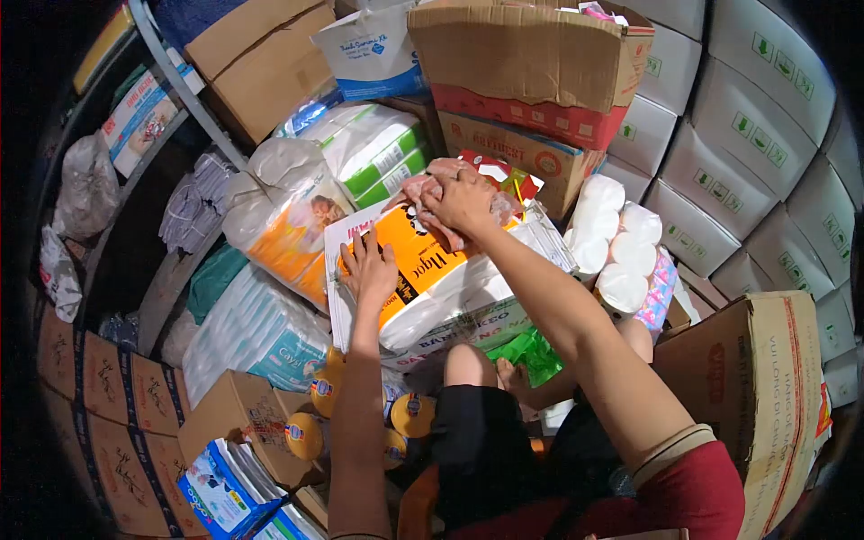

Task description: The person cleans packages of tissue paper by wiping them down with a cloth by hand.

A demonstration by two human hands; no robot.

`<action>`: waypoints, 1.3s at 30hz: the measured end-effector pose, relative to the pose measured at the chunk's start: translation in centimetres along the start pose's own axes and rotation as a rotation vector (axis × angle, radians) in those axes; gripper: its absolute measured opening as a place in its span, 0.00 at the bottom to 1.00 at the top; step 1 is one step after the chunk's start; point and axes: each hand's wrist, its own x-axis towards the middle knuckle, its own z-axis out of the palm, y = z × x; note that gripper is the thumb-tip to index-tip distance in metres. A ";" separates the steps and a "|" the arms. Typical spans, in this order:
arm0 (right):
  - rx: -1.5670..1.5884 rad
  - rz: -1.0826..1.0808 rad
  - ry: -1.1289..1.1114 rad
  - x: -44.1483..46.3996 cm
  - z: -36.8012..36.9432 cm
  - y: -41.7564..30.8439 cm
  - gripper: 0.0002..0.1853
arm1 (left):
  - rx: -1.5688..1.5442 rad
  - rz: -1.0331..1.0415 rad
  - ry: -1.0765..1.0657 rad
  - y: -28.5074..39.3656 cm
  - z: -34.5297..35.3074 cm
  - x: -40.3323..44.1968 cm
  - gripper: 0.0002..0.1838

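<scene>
An orange-and-white plastic pack of tissue rolls (432, 270) lies across a white carton (468, 326) in front of my knees. My left hand (369, 267) rests flat on the pack's left side, fingers spread. Bunched under my right hand (463, 202) is a pink cloth (430, 196), pressed against the pack's upper right part; the fingers curl over it. Part of the pack's print is hidden by the cloth and both hands.
More tissue packs (378, 148) lie behind and to the left. White rolls (623, 279) stand at the right, near stacked white boxes (720, 180). An open cardboard box (522, 58) sits at the back. Yellow-lidded jars (306, 436) and a blue pack (220, 490) are at lower left.
</scene>
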 end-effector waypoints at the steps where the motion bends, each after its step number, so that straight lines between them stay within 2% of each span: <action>1: -0.017 0.031 -0.024 0.2 -0.4 0.1 0.28 | 0.003 -0.001 -0.001 0.0 0.0 0.0 0.29; 3: -0.044 0.111 -0.092 0.4 -1.5 0.6 0.28 | 0.006 -0.004 -0.001 0.0 -0.1 0.0 0.29; 5: 0.065 0.150 -0.143 1.0 -1.8 2.3 0.30 | 0.002 -0.009 -0.003 0.1 -0.2 -0.1 0.29; 9: 0.159 0.124 -0.124 0.6 -2.1 6.5 0.30 | -0.006 -0.007 0.004 0.0 -0.1 0.0 0.29; 10: 0.121 0.076 -0.062 0.3 -2.3 7.1 0.29 | -0.005 -0.007 0.004 0.0 -0.1 0.0 0.29; 14: 0.092 0.016 -0.077 -2.3 -5.6 7.9 0.25 | -0.023 -0.005 0.023 -0.2 0.2 0.1 0.29; 17: 0.008 -0.056 -0.030 -3.1 -8.3 6.6 0.23 | -0.060 0.021 0.068 -1.0 1.4 0.9 0.29; 21: 0.152 -0.245 0.152 -3.9 -11.8 0.4 0.21 | -0.164 -0.016 0.090 -1.4 1.5 1.2 0.28; 22: 0.173 -0.270 0.119 -4.1 -12.6 -1.6 0.23 | -0.178 -0.034 0.152 -1.0 1.0 0.9 0.29; 23: 0.195 -0.293 0.089 -4.2 -12.8 -3.4 0.24 | -0.330 -0.051 0.198 -1.3 0.7 1.0 0.30; 25: 0.291 -0.553 0.164 -3.5 -10.1 -5.6 0.29 | -0.633 -0.081 0.295 -2.4 0.5 1.7 0.31; 26: 0.320 -0.460 -0.023 -3.4 -9.3 -6.4 0.31 | -0.793 -0.067 0.464 -3.5 2.4 3.3 0.32; 27: 0.347 -0.364 -0.212 -3.9 -9.1 -7.4 0.34 | -1.021 -0.059 0.394 -3.6 0.8 1.8 0.35; 29: 0.217 -0.313 -0.199 -4.3 -8.4 -7.7 0.34 | -1.224 -0.091 0.439 -5.2 1.7 3.0 0.37; 31: 0.134 -0.293 -0.220 -4.5 -9.2 -6.8 0.33 | -0.925 -0.053 0.441 -4.5 -1.8 0.6 0.38; 32: 0.099 -0.164 -0.173 -3.5 -7.2 -5.0 0.31 | -0.778 -0.032 0.439 -3.8 -3.3 -0.5 0.39; 33: 0.052 -0.126 -0.090 -3.4 -5.8 -3.3 0.29 | -0.634 0.040 0.400 -3.0 -3.6 -0.9 0.40; 34: 0.049 -0.135 -0.015 -2.5 -3.3 -0.7 0.27 | -0.491 0.111 0.362 -2.0 -3.5 -1.5 0.40; 37: -0.235 -0.327 -0.128 -2.0 -0.3 3.8 0.26 | -0.209 0.266 0.190 3.2 -4.0 -4.7 0.41; 39: -0.119 -0.131 0.021 -3.1 1.4 4.5 0.25 | -0.114 0.342 0.285 5.1 -1.3 -4.8 0.39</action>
